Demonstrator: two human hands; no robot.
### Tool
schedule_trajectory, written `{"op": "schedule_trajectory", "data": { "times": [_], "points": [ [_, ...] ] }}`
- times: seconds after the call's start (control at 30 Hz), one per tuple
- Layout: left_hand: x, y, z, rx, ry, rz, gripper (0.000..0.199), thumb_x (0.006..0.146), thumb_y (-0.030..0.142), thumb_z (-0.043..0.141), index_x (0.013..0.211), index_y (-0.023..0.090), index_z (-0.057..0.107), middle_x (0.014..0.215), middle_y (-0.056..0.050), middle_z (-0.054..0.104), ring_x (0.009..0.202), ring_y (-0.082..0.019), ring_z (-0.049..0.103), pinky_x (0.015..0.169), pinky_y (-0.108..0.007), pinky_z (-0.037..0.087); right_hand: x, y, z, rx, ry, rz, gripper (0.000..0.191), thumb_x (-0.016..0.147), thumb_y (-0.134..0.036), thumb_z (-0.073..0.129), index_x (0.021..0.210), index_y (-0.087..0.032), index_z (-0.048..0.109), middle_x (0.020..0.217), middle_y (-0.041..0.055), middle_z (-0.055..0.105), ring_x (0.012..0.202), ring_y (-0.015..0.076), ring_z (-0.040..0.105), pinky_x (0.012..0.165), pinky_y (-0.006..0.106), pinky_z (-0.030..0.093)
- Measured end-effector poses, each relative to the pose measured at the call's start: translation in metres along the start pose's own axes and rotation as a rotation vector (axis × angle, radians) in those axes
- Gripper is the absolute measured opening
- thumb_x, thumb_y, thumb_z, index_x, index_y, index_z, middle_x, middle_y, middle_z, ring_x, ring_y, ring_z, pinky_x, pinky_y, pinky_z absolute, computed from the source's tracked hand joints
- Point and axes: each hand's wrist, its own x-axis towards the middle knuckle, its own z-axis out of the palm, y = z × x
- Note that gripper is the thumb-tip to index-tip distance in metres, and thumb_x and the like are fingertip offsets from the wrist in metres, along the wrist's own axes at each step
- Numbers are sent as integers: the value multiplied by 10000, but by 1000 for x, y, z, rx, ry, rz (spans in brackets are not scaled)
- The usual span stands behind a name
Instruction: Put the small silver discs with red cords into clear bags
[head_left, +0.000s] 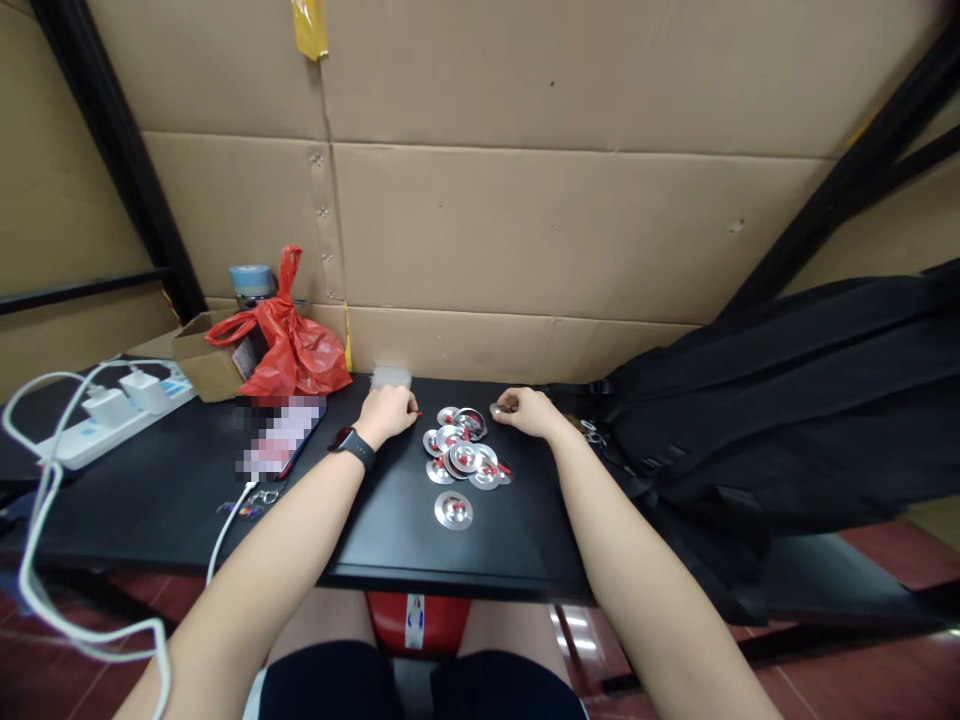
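On the black table lies a loose heap of shiny finger cymbals (465, 457), round metal discs with raised centres and red cords, some overlapping. One more finger cymbal (454, 510) rests apart, closer to the front edge. Left of the heap, my left hand (386, 412) is closed in a pinch, with a small red tip, apparently a cord (420, 413), showing at the fingertips. My right hand (527, 412), right of the heap, pinches a single finger cymbal (496, 409) by its edge. My fingers partly cover what each hand holds.
At the left are a phone (289, 440) on a white cable, a power strip (112, 420), a cardboard box (206, 360) and a red plastic bag (300, 350). A black backpack (780, 410) takes up the right side. Cardboard panels (480, 220) stand behind the table (525, 540).
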Motion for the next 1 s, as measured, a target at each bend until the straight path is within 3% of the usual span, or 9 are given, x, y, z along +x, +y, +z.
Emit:
{"op": "schedule_trajectory", "data": {
  "times": [0.13, 0.23, 0.33, 0.5, 0.67, 1.0],
  "points": [
    [0, 7, 1, -25, 43, 43, 200, 825, 269, 618, 965, 241, 757, 988, -36, 761, 929, -206, 691, 811, -264, 518, -6, -20, -12, 124, 17, -200, 153, 779, -334, 717, 867, -210, 739, 1055, 83, 720, 995, 245, 665, 839, 343, 500],
    [0, 10, 2, -55, 86, 73, 200, 836, 233, 585, 933, 227, 760, 962, -45, 763, 920, -217, 692, 828, -284, 521, -10, -39, -16, 226, -81, -352, 205, 762, -406, 754, 855, -223, 757, 1267, 94, 630, 1150, 265, 604, 920, 378, 479],
    [1, 11, 3, -115, 116, 102, 195, 849, 221, 581, 917, 215, 763, 962, -53, 762, 921, -219, 690, 856, -295, 519, -13, -48, -14, 190, -169, -418, 193, 712, -376, 812, 818, -222, 764, 1328, 105, 585, 1231, 295, 547, 1049, 460, 394],
    [4, 17, -2, -445, 180, 314, 213, 932, 261, 542, 967, 205, 745, 1025, -51, 741, 981, -197, 666, 935, -316, 492, -14, -50, -13, 368, -187, -444, 213, 826, -427, 708, 825, -217, 742, 1368, 100, 563, 1294, 286, 501, 1034, 447, 413],
    [2, 31, -7, -731, 118, 469, 143, 891, 243, 629, 955, 174, 737, 1019, -74, 711, 992, -190, 650, 936, -313, 478, -15, -54, -15, 598, -216, -437, 273, 844, -481, 681, 897, -219, 737, 1405, 94, 538, 1261, 283, 530, 950, 403, 468],
    [1, 35, -2, -765, 100, 496, 75, 847, 144, 604, 870, 159, 674, 990, -68, 659, 978, -183, 612, 915, -309, 466, -15, -63, -3, 791, -239, -390, 284, 790, -476, 744, 875, -206, 737, 1345, 94, 565, 1120, 249, 604, 922, 384, 477]
  ]
}}
